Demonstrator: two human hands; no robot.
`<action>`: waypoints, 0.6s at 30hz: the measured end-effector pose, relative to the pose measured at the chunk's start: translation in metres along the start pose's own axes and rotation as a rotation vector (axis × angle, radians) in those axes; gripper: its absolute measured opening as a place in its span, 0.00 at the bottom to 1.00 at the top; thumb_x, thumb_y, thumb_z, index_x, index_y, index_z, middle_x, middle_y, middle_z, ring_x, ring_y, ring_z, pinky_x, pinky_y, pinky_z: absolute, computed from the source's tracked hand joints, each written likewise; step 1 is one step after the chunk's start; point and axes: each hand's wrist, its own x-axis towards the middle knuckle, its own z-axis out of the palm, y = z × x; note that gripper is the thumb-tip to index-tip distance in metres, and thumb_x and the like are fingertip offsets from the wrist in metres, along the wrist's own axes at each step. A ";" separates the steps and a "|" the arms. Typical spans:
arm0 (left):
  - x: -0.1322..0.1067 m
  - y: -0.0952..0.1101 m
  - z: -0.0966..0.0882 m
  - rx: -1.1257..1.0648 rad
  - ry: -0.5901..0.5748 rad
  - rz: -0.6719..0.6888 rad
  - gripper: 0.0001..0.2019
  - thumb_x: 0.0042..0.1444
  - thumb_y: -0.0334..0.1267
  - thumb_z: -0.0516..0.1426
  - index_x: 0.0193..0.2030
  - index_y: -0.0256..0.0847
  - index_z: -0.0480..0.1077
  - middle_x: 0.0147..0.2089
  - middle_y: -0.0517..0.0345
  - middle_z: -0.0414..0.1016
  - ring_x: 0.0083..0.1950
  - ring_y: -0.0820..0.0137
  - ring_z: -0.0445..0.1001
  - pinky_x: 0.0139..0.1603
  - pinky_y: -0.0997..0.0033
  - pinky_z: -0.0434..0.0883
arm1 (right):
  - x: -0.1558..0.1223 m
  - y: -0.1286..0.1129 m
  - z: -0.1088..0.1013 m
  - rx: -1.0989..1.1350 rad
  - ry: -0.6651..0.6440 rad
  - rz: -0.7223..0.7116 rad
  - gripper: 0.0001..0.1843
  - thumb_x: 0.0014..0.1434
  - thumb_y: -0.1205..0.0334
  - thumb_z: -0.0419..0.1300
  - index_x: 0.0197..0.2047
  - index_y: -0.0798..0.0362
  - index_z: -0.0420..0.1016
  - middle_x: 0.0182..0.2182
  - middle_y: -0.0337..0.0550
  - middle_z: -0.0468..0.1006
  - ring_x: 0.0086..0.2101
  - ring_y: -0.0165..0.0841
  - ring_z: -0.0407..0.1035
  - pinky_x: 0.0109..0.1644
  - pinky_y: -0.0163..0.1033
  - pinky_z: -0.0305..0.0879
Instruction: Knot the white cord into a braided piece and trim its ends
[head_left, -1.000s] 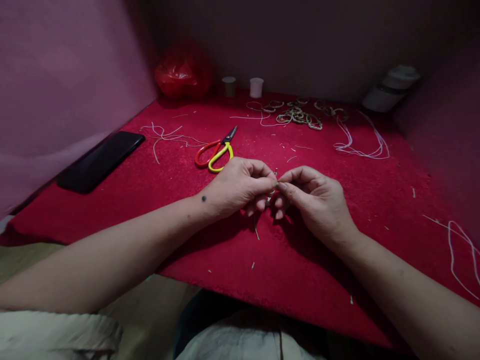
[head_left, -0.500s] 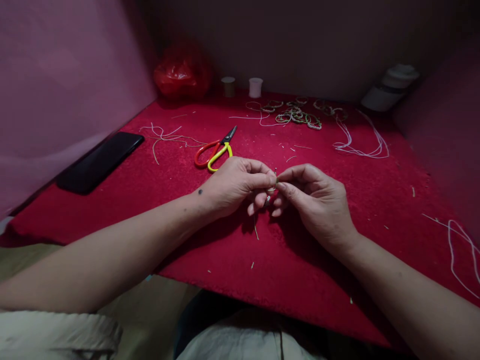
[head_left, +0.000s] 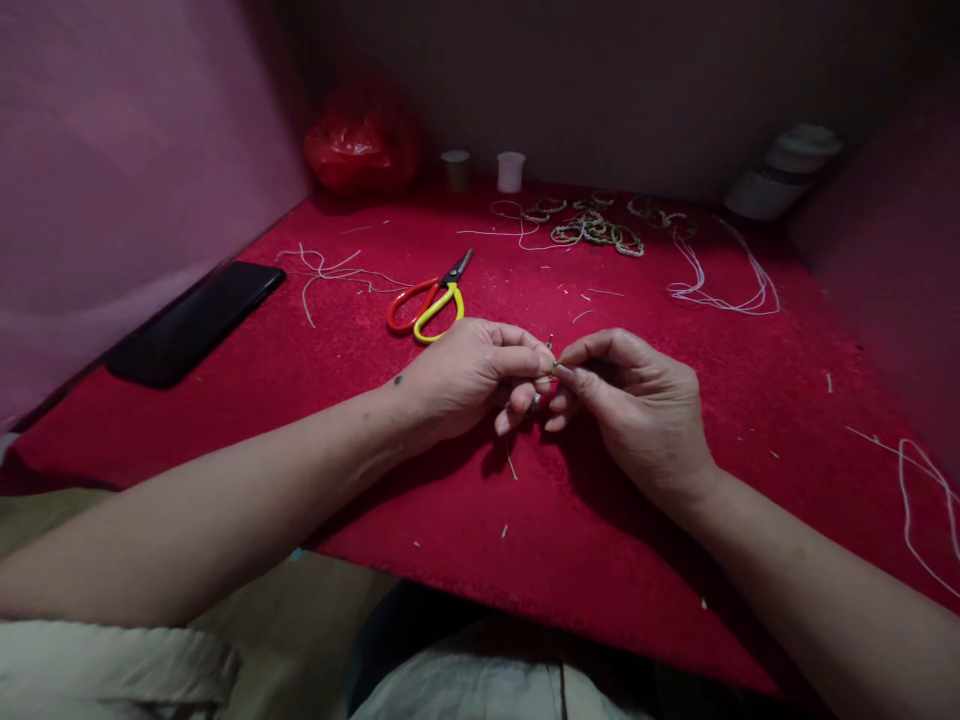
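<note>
My left hand (head_left: 469, 375) and my right hand (head_left: 637, 405) meet just above the red cloth (head_left: 315, 400), fingertips touching. Both pinch a small beaded piece on thin cord (head_left: 551, 366); most of it is hidden between the fingers. A short cord end hangs below the hands near the cloth. Scissors (head_left: 429, 300) with one orange and one yellow handle lie just beyond my left hand, blades pointing away.
A black phone (head_left: 196, 320) lies at the left edge. Loose white cords (head_left: 724, 290) and a heap of beaded strands (head_left: 596, 232) lie farther back. Two small spools (head_left: 510, 171) and a red bag (head_left: 360, 140) stand by the back wall. Cut thread bits dot the cloth.
Both hands stay pinched together at the same spot; the fingers shift only slightly on the small piece. The view has tilted a little.
</note>
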 end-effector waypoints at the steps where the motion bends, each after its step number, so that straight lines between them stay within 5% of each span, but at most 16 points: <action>1: 0.000 0.000 0.000 -0.008 0.000 0.000 0.06 0.54 0.29 0.55 0.26 0.35 0.68 0.16 0.64 0.67 0.12 0.81 0.59 0.12 0.81 0.59 | 0.000 0.001 0.000 0.004 -0.004 -0.002 0.05 0.54 0.66 0.63 0.30 0.49 0.71 0.20 0.34 0.74 0.20 0.29 0.72 0.24 0.35 0.74; 13: 0.000 -0.001 0.000 0.011 0.004 0.038 0.07 0.55 0.30 0.54 0.27 0.34 0.69 0.21 0.59 0.72 0.13 0.81 0.60 0.13 0.80 0.59 | 0.002 -0.003 0.001 0.038 0.009 0.056 0.05 0.54 0.66 0.64 0.31 0.49 0.70 0.21 0.35 0.75 0.21 0.30 0.72 0.24 0.36 0.75; 18: 0.000 -0.001 -0.001 0.063 0.018 0.043 0.07 0.56 0.31 0.55 0.27 0.35 0.69 0.15 0.63 0.66 0.12 0.80 0.61 0.13 0.81 0.59 | 0.001 -0.004 0.000 -0.036 0.016 0.058 0.04 0.55 0.63 0.63 0.30 0.49 0.72 0.19 0.35 0.75 0.18 0.30 0.71 0.21 0.35 0.71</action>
